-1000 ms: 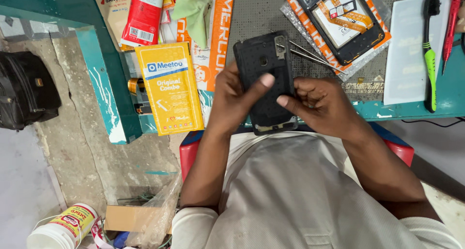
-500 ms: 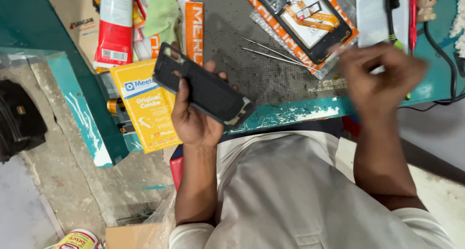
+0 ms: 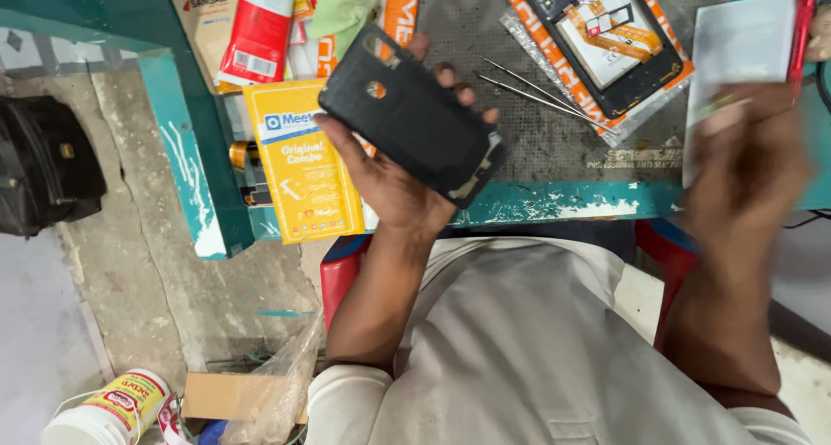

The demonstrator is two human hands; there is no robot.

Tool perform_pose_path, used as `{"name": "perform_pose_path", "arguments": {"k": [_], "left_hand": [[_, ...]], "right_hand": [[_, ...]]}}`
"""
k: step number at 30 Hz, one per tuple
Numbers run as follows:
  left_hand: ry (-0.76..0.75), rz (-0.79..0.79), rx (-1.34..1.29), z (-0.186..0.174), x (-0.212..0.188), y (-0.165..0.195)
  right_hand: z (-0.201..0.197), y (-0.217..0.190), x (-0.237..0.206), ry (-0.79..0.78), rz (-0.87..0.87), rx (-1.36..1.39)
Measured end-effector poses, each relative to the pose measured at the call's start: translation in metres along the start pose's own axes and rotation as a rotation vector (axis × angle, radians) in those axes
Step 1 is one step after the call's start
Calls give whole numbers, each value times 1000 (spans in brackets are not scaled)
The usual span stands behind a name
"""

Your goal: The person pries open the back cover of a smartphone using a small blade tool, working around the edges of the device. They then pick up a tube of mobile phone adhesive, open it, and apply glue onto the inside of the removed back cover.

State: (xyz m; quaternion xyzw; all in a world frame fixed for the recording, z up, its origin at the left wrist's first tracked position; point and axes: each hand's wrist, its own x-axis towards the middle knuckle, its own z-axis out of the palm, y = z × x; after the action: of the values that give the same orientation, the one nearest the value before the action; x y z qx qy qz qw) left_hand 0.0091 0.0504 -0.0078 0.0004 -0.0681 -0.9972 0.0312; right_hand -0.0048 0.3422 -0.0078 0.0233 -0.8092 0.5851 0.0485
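Phone [image 3: 411,116], black and back side up, lies in the left hand [image 3: 389,181], fingers curled round it. Its long side slants over the tabletop's [image 3: 563,198] front edge. The right hand [image 3: 749,164] is blurry, apart; its grip I cannot tell.

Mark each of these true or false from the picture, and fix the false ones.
1. The left hand holds a black phone. True.
2. The right hand is sharp and resting flat on the table. False: it is blurred, raised near a white sheet.
3. A yellow packet lies beside the left hand. True.
4. The thin metal tweezers are in the left hand's grip. False: they lie on the grey mat.
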Motion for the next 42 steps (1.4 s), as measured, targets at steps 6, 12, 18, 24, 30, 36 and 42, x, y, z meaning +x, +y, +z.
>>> {"name": "perform_pose_path", "arguments": {"k": [6, 12, 18, 24, 30, 36, 42], "left_hand": [[-56, 52, 35, 11, 1, -11], [-88, 105, 213, 9, -3, -15], [-95, 101, 214, 8, -6, -25], [-51, 111, 319, 9, -8, -26], [-41, 53, 413, 12, -11, -30], [-50, 155, 298, 3, -7, -20], [-21, 88, 387, 8, -11, -29]], "right_hand": [[73, -41, -18, -557, -324, -4], [87, -65, -13, -495, -300, -159], [94, -69, -12, -461, -390, -164], [90, -77, -2, -309, -448, -264], [100, -85, 12, -303, -490, -270], [93, -103, 13, -409, -376, -413], [103, -91, 20, -323, -538, -336]]}}
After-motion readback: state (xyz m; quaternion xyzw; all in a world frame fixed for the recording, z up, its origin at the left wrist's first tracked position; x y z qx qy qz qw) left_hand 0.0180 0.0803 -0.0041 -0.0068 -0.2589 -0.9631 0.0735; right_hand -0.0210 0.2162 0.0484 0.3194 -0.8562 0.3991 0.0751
